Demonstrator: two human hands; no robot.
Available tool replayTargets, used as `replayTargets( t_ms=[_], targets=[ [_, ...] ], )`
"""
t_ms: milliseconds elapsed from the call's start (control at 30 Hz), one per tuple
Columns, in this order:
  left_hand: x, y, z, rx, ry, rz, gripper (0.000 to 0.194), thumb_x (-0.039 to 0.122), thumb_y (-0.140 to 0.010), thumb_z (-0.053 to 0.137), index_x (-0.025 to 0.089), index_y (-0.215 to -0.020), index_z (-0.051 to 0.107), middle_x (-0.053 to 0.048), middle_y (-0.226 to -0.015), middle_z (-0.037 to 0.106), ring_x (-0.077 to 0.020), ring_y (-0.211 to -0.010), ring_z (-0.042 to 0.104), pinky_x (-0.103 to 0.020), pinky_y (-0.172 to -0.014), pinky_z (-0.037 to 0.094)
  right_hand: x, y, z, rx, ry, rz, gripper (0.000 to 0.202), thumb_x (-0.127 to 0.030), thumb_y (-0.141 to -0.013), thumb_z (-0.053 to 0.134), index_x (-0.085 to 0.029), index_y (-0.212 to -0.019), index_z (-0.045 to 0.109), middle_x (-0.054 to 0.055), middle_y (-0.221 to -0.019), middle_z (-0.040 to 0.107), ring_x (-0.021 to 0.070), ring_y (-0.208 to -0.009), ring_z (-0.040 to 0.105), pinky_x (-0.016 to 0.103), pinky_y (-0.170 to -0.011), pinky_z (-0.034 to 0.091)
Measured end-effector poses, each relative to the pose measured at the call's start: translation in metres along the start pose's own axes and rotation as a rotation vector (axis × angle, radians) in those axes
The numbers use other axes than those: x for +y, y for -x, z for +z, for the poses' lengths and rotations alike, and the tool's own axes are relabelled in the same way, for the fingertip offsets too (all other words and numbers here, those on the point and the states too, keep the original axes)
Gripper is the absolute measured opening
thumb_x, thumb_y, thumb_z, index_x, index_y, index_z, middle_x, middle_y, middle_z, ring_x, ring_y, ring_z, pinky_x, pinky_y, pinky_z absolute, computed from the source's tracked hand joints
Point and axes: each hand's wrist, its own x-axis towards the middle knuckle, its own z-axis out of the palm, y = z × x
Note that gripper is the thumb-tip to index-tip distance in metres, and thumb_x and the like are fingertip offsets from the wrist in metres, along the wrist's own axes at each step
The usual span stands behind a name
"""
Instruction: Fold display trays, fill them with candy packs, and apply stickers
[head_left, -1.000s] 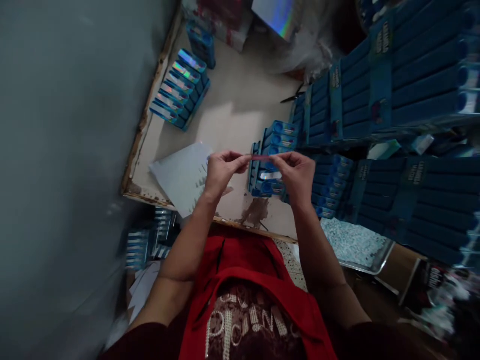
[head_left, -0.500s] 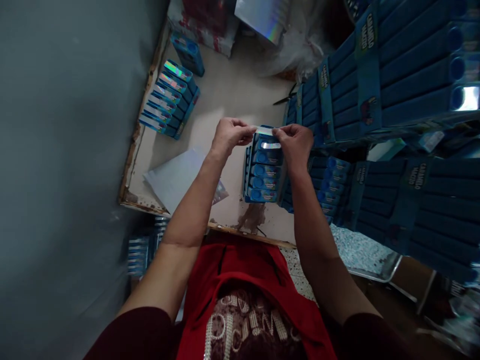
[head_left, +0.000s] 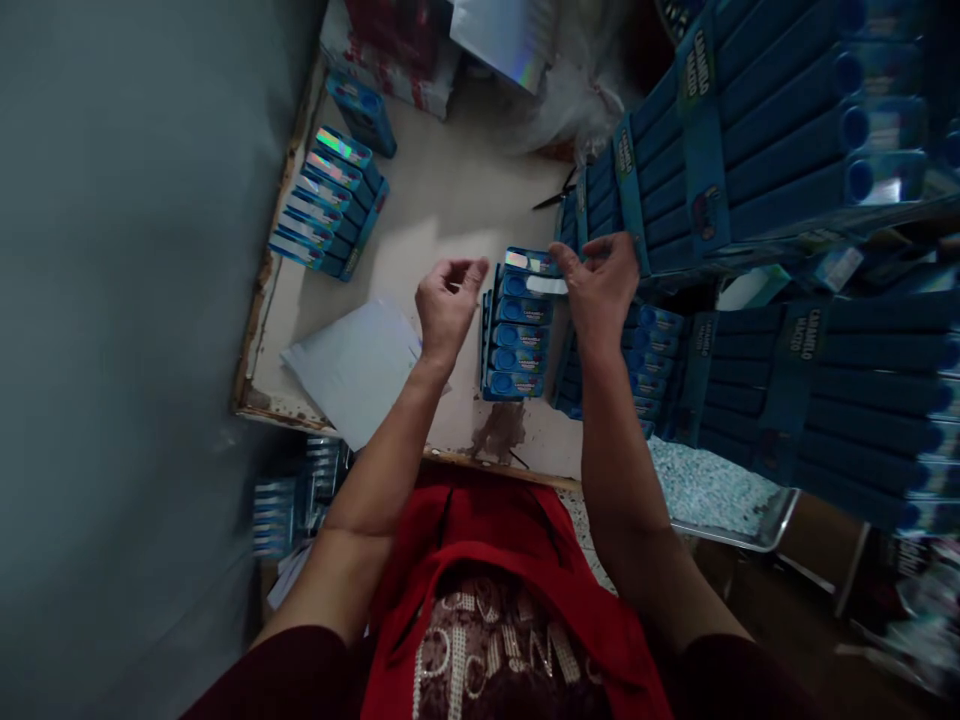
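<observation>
An upright row of blue packs (head_left: 517,335) stands on the table, its printed ends facing up. A shiny sticker lies across the topmost pack (head_left: 526,260). Left of the row, my left hand (head_left: 450,305) is raised with curled fingers, thumb and forefinger close together; nothing shows in them. My right hand (head_left: 604,290) hovers at the row's upper right, its thumb and fingers apart. A pale strip (head_left: 547,286) reaches from the side of this hand over the second pack; how it is attached is hidden.
Another row of blue packs (head_left: 326,205) and a single pack (head_left: 362,112) are at the upper left. A silvery sheet (head_left: 352,370) lies near the front edge. Large blue stacks (head_left: 780,130) rise at right, above a metal tray (head_left: 776,525). Dark scissors (head_left: 553,199) lie beyond my right hand.
My hands have moved apart, the left one away to the left and the right one slightly right. The short strip stretched between their fingertips now appears laid on the topmost pack.
</observation>
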Motion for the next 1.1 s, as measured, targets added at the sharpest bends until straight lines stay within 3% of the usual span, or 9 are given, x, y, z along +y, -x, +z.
replayTargets(
  t_ms=[133,233,367,567,767,967,1100],
  targets=[
    [0.019,0.035,-0.003,-0.279,0.064,-0.104,0.060,0.069,-0.073,0.092,0.019,-0.101,0.078,-0.005,-0.089,0.079,-0.0142,-0.065,0.070,-0.025,-0.059,0.053,-0.035,0.020,-0.005,-0.087,-0.088,0.056,0.053,-0.075,-0.094,0.070,-0.024,-0.106,0.061,-0.002,-0.075,0.057,0.0186,-0.074,0.065,0.033,-0.071,0.050],
    [0.018,0.036,-0.005,-0.249,0.079,-0.117,0.056,0.065,-0.066,0.098,0.017,-0.084,0.075,-0.004,-0.079,0.077,-0.0134,-0.061,0.068,-0.026,-0.059,0.055,-0.041,0.030,-0.005,-0.197,-0.231,0.107,0.049,-0.069,-0.092,0.076,-0.025,-0.106,0.060,-0.005,-0.070,0.057,0.0161,-0.067,0.062,0.031,-0.064,0.048],
    [0.013,0.021,-0.012,-0.220,0.043,-0.129,0.049,0.054,-0.065,0.102,0.016,-0.079,0.074,-0.004,-0.071,0.074,-0.0139,-0.062,0.068,-0.027,-0.063,0.058,-0.026,0.030,-0.008,-0.391,-0.462,0.202,0.052,-0.052,-0.075,0.092,-0.025,-0.107,0.062,-0.004,-0.076,0.068,0.0172,-0.068,0.067,0.032,-0.065,0.052],
    [0.021,-0.016,-0.011,-0.266,-0.059,-0.123,0.028,0.030,-0.071,0.098,0.014,-0.074,0.075,-0.005,-0.064,0.070,-0.0154,-0.060,0.068,-0.030,-0.064,0.058,-0.017,0.016,-0.003,-0.218,-0.324,0.194,0.037,-0.038,-0.074,0.087,-0.021,-0.100,0.066,0.000,-0.080,0.075,0.0211,-0.073,0.073,0.035,-0.069,0.055],
    [0.021,-0.043,-0.011,-0.305,-0.104,-0.113,0.021,0.019,-0.070,0.096,0.014,-0.073,0.076,-0.005,-0.062,0.068,-0.0194,-0.067,0.071,-0.034,-0.068,0.059,-0.010,0.009,0.011,-0.235,-0.123,0.113,0.033,-0.035,-0.082,0.082,-0.022,-0.106,0.065,-0.001,-0.081,0.071,0.0220,-0.077,0.072,0.035,-0.071,0.055],
    [-0.011,-0.054,-0.007,-0.305,-0.027,-0.224,0.030,0.025,-0.070,0.099,0.017,-0.086,0.074,-0.002,-0.072,0.071,-0.0153,-0.068,0.068,-0.030,-0.070,0.055,0.014,0.009,0.017,-0.156,-0.001,0.046,0.043,-0.040,-0.081,0.085,-0.023,-0.112,0.062,0.000,-0.088,0.065,0.0224,-0.086,0.067,0.041,-0.080,0.056],
    [-0.046,-0.047,0.017,-0.233,0.130,-0.323,0.042,0.037,-0.072,0.100,0.020,-0.085,0.064,0.003,-0.072,0.064,-0.0091,-0.060,0.056,-0.024,-0.059,0.042,0.031,0.003,0.021,-0.197,-0.124,0.205,0.050,-0.043,-0.068,0.096,-0.023,-0.095,0.059,-0.003,-0.081,0.057,0.0209,-0.083,0.062,0.040,-0.075,0.054]
  ],
)
